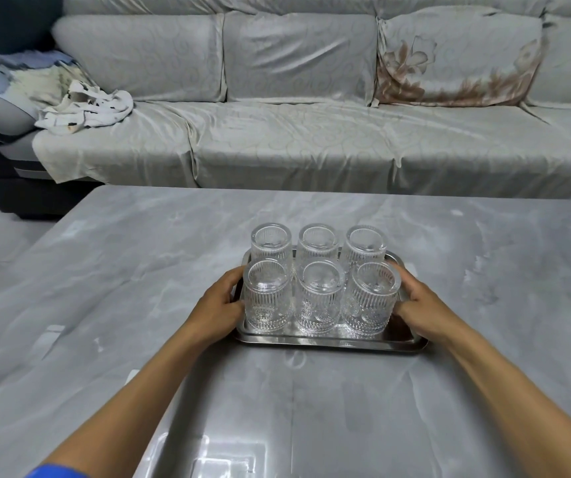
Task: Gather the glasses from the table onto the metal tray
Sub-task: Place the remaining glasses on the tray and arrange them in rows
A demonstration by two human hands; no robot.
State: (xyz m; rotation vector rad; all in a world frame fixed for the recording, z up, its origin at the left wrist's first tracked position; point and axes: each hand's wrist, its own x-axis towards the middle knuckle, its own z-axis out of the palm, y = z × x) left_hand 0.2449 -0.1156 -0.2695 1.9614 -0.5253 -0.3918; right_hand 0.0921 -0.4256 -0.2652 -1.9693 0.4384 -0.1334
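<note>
On the grey marbled counter (139, 270) sits a flat shiny metal tray (329, 341) with six clear ribbed glasses (318, 298) standing upside down in two neat rows, packed close so they all fit. Both hands' grip is closed on the tray's short ends, left hand (217, 310) and right hand (422, 310), probably to lift it level.
</note>
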